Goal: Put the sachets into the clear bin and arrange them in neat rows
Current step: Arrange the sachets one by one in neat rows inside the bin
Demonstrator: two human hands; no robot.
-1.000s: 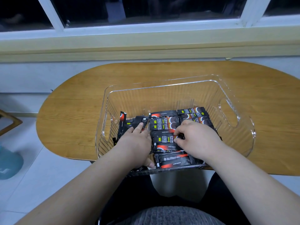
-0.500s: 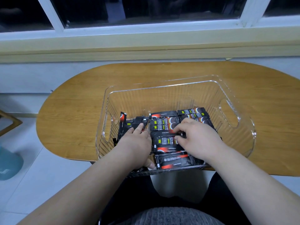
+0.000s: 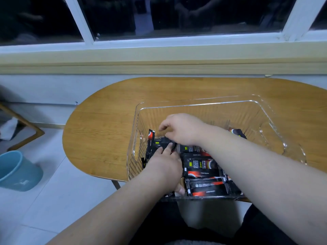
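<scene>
Sachets (image 3: 205, 187) lie lengthwise left-to-right in the clear bin (image 3: 265, 110); left hand (image 3: 164, 167) fingers press flat, right hand (image 3: 182, 129) fingers curled, grip unclear.

Left hand (image 3: 164, 167), right hand (image 3: 183, 130) among sachets (image 3: 203, 167)

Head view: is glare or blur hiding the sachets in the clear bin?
Head view: light is dim and even; glints streak the right wall of the clear bin but not the sachets, whose print is soft; the right hand is slightly smeared; wide-angle curve slightly bows the window sill.
</scene>
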